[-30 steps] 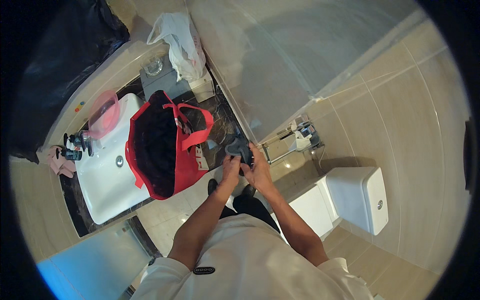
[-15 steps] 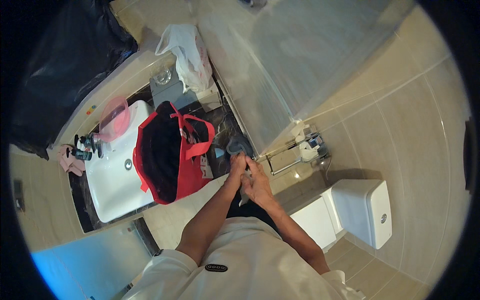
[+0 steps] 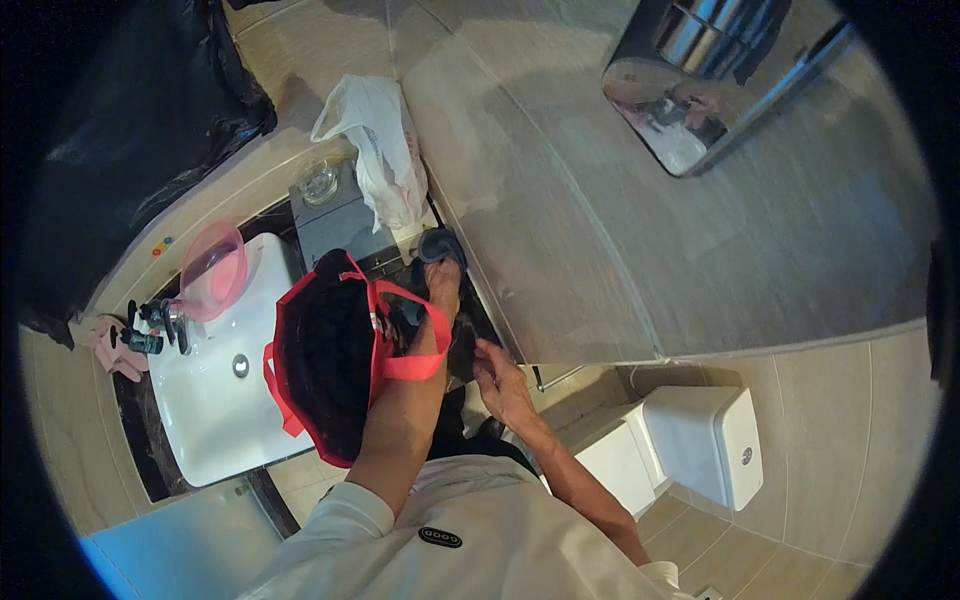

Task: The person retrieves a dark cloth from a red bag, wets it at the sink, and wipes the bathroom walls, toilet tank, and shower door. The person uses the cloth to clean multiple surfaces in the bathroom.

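My left hand (image 3: 442, 284) reaches over the dark counter to a dark grey cloth-like bundle (image 3: 440, 246), its fingers closed at the bundle's near edge and partly hidden. The red bag's strap lies across my left forearm. That bag (image 3: 320, 380), red outside and black inside, stands gaping beside the basin. Nearer to me, by the counter edge, my right hand (image 3: 502, 383) hangs with thumb and fingers apart and nothing visible in it.
Left of the bag is a white basin (image 3: 200, 410) with a pink bowl (image 3: 213, 272), tap and dark bottle (image 3: 140, 342). Behind stand a grey box (image 3: 345, 225), a glass ashtray (image 3: 318, 183) and a white plastic bag (image 3: 375, 150). A toilet (image 3: 690, 440) is at right; a grey panel (image 3: 600, 200) borders the counter.
My hands, together before, have parted. The left has moved away from me with the grey bundle; the right stays nearer. The grey panel now hides the paper holder, and a shiny metal fixture shows upper right.
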`<action>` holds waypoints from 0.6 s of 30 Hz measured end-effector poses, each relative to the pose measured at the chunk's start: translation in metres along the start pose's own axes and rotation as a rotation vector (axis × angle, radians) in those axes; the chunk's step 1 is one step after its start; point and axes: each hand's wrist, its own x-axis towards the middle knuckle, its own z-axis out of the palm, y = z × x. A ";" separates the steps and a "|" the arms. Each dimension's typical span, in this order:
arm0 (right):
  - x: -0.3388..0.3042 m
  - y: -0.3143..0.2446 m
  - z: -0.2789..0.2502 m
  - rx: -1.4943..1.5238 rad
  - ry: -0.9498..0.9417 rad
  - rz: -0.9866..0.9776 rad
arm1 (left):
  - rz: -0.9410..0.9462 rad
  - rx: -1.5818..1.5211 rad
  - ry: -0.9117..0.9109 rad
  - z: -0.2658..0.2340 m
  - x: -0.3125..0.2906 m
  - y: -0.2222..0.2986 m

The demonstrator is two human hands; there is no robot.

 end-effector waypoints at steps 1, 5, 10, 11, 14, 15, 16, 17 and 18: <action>0.000 0.000 0.003 0.039 -0.011 0.006 | -0.022 -0.059 0.030 -0.001 0.010 -0.004; -0.012 0.024 -0.009 0.157 0.037 0.205 | -0.398 0.205 0.121 0.035 -0.042 0.094; -0.034 0.038 -0.007 0.311 -0.016 0.335 | -0.332 0.599 -0.037 0.011 -0.113 0.101; -0.040 0.046 -0.009 0.380 -0.015 0.369 | -0.092 0.506 -0.034 0.010 -0.131 0.104; -0.050 0.049 -0.019 0.526 0.060 0.439 | -0.045 0.323 -0.168 0.001 -0.170 0.131; -0.052 0.037 -0.026 0.531 0.086 0.450 | 0.017 0.321 -0.210 -0.003 -0.183 0.130; -0.055 0.031 -0.034 0.536 0.127 0.465 | 0.082 0.261 -0.204 0.000 -0.192 0.150; -0.058 0.042 -0.038 0.516 0.144 0.474 | 0.124 0.234 -0.237 -0.001 -0.198 0.165; -0.060 0.053 -0.039 0.504 0.176 0.412 | 0.166 0.206 -0.272 -0.001 -0.205 0.178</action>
